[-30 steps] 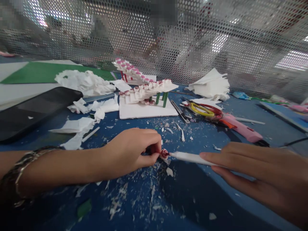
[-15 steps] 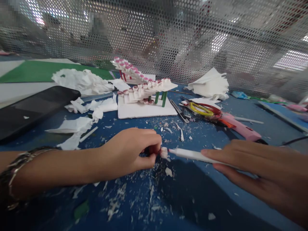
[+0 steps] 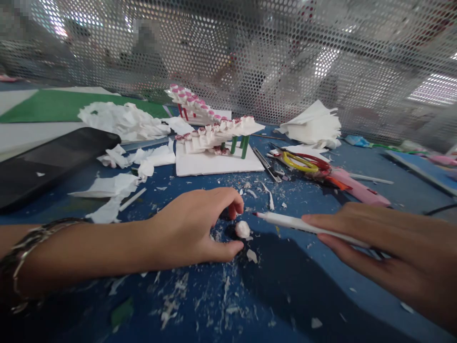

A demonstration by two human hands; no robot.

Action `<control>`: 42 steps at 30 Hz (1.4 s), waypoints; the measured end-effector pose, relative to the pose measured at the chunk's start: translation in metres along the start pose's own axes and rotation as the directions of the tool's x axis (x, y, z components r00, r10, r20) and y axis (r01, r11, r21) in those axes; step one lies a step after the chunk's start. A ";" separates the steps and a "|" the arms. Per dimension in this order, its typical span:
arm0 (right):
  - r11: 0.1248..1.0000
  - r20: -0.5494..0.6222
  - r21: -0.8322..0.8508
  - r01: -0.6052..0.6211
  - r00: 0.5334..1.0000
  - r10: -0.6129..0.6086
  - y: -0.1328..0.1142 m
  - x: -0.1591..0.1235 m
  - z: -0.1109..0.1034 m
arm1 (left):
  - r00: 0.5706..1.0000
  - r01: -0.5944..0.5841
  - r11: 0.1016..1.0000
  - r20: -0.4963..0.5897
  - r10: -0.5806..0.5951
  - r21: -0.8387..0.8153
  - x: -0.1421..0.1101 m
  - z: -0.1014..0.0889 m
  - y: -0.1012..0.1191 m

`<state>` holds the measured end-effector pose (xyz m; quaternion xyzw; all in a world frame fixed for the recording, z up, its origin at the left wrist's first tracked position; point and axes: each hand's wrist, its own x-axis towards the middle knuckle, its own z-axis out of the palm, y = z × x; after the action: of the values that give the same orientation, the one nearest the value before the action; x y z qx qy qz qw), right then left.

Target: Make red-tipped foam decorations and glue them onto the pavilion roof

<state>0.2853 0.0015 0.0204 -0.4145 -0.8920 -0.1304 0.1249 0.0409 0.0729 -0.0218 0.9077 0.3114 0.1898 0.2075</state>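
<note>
A small white crumpled ball [image 3: 243, 229], seemingly of paper, rests on the blue table between the thumb and fingers of my left hand [image 3: 203, 224]. Those fingers are apart, with a gap on both sides of the ball. My right hand [image 3: 374, 252] holds a white felt-tip marker [image 3: 285, 221], its dark reddish tip pointing left, a little away from the ball. Behind them stands a model of white folded steps with dark red tops [image 3: 214, 133] and green posts, on a white board [image 3: 214, 164]. A similar piece with pink tops [image 3: 193, 101] is behind it.
A black phone [image 3: 53, 164] and crumpled white tissue [image 3: 121, 121] lie left. On the right are a utility knife [image 3: 266, 165], yellow-and-red-handled scissors [image 3: 300, 162], a pink glue gun [image 3: 360, 187] and a stack of white sheets [image 3: 310, 125]. A perforated metal panel [image 3: 228, 52] closes the back. Paper scraps litter the table.
My left fingers have opened and let go of the small ball, which now lies between them. The marker tip has drawn back slightly from it, up and to the right.
</note>
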 end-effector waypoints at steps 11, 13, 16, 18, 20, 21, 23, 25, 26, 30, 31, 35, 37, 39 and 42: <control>1.000 -0.065 -0.008 0.010 0.998 -0.011 -0.001 -0.001 -0.001 | 0.994 -0.098 0.983 0.028 0.103 -0.154 -0.001 0.002 -0.009; 0.999 -0.092 -0.051 -0.014 0.996 0.009 0.000 -0.001 -0.001 | 0.998 -0.055 0.985 0.019 0.059 -0.161 -0.001 0.002 -0.008; 0.995 -0.078 -0.082 -0.050 0.996 0.044 0.004 0.001 -0.001 | 0.999 0.034 0.976 0.025 -0.030 -0.216 0.000 -0.001 -0.005; 0.996 -0.039 -0.082 -0.026 0.999 0.023 0.008 0.003 0.000 | 0.998 0.055 0.961 0.035 -0.047 -0.271 0.000 -0.002 -0.004; 0.996 -0.016 -0.094 -0.008 1.000 0.007 0.011 0.005 0.001 | 0.999 0.041 0.954 0.033 -0.033 -0.298 0.000 -0.002 -0.004; 0.995 -0.015 -0.102 -0.015 1.000 0.014 0.012 0.006 0.002 | 0.999 0.032 0.954 0.024 -0.026 -0.297 -0.001 -0.001 -0.004; 0.993 -0.008 -0.107 -0.044 0.999 0.043 0.014 0.006 0.004 | 1.000 0.011 0.958 0.001 -0.012 -0.285 -0.001 -0.001 -0.005; 0.993 0.002 -0.101 -0.066 0.998 0.067 0.014 0.006 0.006 | 1.000 -0.016 0.961 -0.021 0.011 -0.277 0.000 0.000 -0.005; 0.993 0.009 -0.097 -0.070 0.997 0.071 0.014 0.006 0.007 | 0.999 -0.028 0.961 -0.023 0.023 -0.275 0.000 -0.001 -0.005; 0.995 0.022 -0.068 -0.079 0.997 0.080 0.012 0.005 0.010 | 0.997 -0.073 0.970 -0.016 0.072 -0.233 0.002 -0.001 -0.006; 0.995 0.039 -0.051 -0.086 0.995 0.088 0.012 0.005 0.011 | 0.997 -0.080 0.973 -0.013 0.079 -0.216 0.002 -0.001 -0.006; 0.993 0.129 0.007 -0.121 0.984 0.119 0.015 0.002 0.018 | 0.997 -0.071 0.981 0.030 0.078 -0.178 0.001 -0.001 -0.005; 0.989 0.169 0.021 -0.144 0.976 0.139 0.017 0.001 0.021 | 0.997 -0.063 0.986 0.032 0.068 -0.152 0.001 0.000 -0.004; 0.984 0.209 0.042 -0.170 0.965 0.158 0.018 -0.001 0.024 | 0.997 -0.066 0.990 0.026 0.070 -0.127 0.000 0.000 -0.003; 0.978 0.241 0.067 -0.198 0.954 0.177 0.018 -0.001 0.024 | 0.994 -0.096 0.984 0.042 0.103 -0.150 0.000 -0.001 -0.003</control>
<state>0.2974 0.0201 -0.0006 -0.5037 -0.8620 -0.0277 0.0497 0.0393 0.0753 -0.0226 0.9086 0.2456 0.2001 0.2723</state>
